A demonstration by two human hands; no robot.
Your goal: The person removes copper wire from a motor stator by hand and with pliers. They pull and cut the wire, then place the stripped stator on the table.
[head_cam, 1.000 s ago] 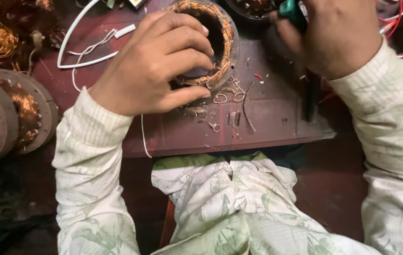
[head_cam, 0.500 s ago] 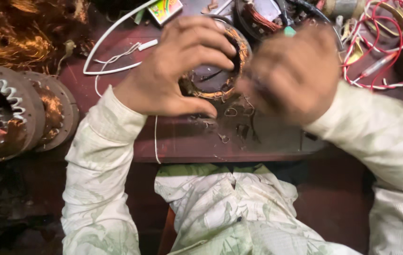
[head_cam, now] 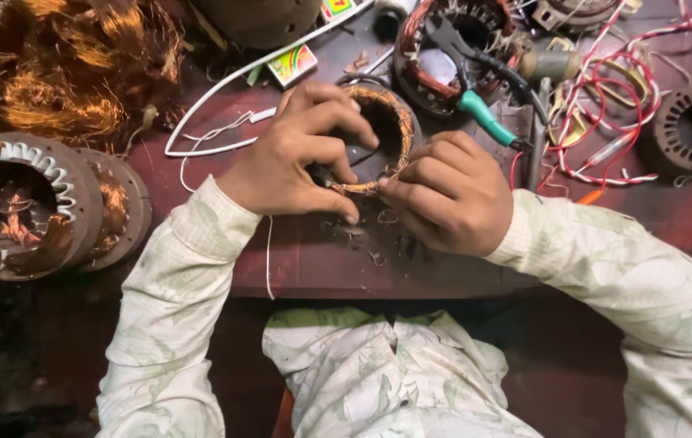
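While lying at the middle of the reddish counter (head_cam: 297, 259), the copper-wound stator ring (head_cam: 384, 134) is being held by both hands. The left hand (head_cam: 293, 158) is gripping its rim from nine o'clock, fingers curled over the top and thumb pinching the lower edge. The right hand (head_cam: 450, 191) is pinching the winding at five o'clock. Green-handled pliers (head_cam: 480, 113) are lying at two o'clock, a larger stator (head_cam: 34, 203) at nine o'clock, loose copper wire (head_cam: 62, 73) at ten o'clock.

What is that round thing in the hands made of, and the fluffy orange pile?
The round ring looks like shiny copper wire wound on a dull grey metal core. The fluffy pile seems to be loose copper wire too: thin, tangled, glinting orange strands.
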